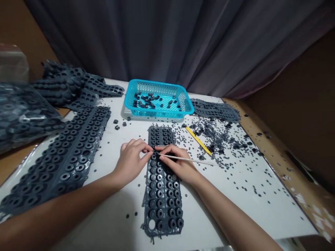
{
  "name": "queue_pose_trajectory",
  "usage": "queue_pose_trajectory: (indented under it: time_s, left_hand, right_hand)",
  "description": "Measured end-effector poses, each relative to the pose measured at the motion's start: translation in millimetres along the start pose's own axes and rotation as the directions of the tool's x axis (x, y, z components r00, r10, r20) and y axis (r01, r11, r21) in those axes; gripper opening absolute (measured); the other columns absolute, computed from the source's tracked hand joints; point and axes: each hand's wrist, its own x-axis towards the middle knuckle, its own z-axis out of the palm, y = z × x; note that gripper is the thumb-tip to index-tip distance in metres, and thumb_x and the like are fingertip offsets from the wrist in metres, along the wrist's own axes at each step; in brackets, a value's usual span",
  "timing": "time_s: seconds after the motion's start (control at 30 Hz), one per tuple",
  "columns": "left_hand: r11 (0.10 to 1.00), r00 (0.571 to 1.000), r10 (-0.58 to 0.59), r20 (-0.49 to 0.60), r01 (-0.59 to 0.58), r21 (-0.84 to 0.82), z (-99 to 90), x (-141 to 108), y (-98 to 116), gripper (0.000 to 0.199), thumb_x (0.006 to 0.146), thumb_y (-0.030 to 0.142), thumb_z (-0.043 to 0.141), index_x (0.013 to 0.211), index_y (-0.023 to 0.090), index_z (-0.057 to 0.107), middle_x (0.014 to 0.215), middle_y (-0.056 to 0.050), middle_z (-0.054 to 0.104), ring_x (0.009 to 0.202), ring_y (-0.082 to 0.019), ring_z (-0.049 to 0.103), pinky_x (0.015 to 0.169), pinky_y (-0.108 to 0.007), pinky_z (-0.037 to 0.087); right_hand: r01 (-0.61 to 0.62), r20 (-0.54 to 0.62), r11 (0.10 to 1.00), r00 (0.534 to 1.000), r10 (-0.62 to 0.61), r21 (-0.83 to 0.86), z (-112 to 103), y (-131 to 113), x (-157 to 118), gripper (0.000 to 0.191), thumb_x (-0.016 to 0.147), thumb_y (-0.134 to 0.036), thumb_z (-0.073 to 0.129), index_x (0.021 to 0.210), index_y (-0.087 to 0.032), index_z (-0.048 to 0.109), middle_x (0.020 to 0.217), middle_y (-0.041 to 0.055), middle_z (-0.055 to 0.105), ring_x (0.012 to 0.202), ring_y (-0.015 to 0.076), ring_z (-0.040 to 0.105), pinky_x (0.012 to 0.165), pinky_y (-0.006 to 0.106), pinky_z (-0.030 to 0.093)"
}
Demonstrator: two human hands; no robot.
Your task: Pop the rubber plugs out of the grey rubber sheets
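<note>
A grey moulded rubber sheet (164, 195) with rows of round, ring-like parts lies lengthwise in front of me. My right hand (180, 162) is closed over its upper half, holding a thin pale stick (193, 160) whose tip points left towards the sheet. My left hand (133, 158) rests at the sheet's left edge, thumb and forefinger pinched together close to the right fingertips. What lies between those left fingers is too small and dark to make out. A round hole shows at the sheet's near left corner.
A turquoise basket (157, 113) holds small black pieces. To its right are a yellow tool (198, 140), scattered dark discs (217, 134) and another grey sheet (216, 109). At left lie a larger ringed sheet (60, 157), a pile of sheets (65, 83) and a filled plastic bag (23, 115).
</note>
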Motion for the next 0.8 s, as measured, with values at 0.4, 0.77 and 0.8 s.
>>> queue_pose_trajectory:
  time_s: [0.4,0.77,0.8]
  left_hand:
    - [1.000,1.000,-0.001,0.028,0.001,0.011,-2.6,0.1,4.2,0.016,0.088,0.029,0.051,0.083,0.023,0.063,0.088,0.000,0.063,0.092,-0.021,0.053,0.081,-0.036,0.030]
    - [1.000,1.000,0.004,0.020,-0.004,0.030,-1.0,0.5,2.6,0.015,0.088,0.029,0.051,0.083,0.023,0.063,0.087,0.000,0.063,0.090,-0.020,0.053,0.080,-0.036,0.029]
    - [0.999,1.000,0.007,0.016,-0.007,0.034,-0.7,0.5,2.1,0.015,0.088,0.029,0.050,0.083,0.023,0.063,0.087,0.000,0.063,0.090,-0.020,0.053,0.080,-0.036,0.029]
  right_hand:
    - [0.126,0.027,0.982,0.992,-0.124,-0.143,1.4,0.8,-2.9,0.008,0.090,-0.027,0.055,0.087,-0.021,0.059,0.103,0.0082,0.071,0.098,0.0201,0.067,0.085,0.036,0.052]
    - [0.298,0.046,0.899,0.953,-0.299,-0.322,6.3,5.8,-4.2,0.010,0.091,-0.018,0.049,0.084,-0.021,0.055,0.094,0.0087,0.070,0.098,0.0199,0.065,0.080,0.035,0.053]
    - [0.295,0.044,0.896,0.954,-0.297,-0.331,6.7,6.2,-4.3,0.010,0.091,-0.018,0.049,0.084,-0.021,0.055,0.095,0.0087,0.070,0.098,0.0199,0.065,0.081,0.035,0.053]
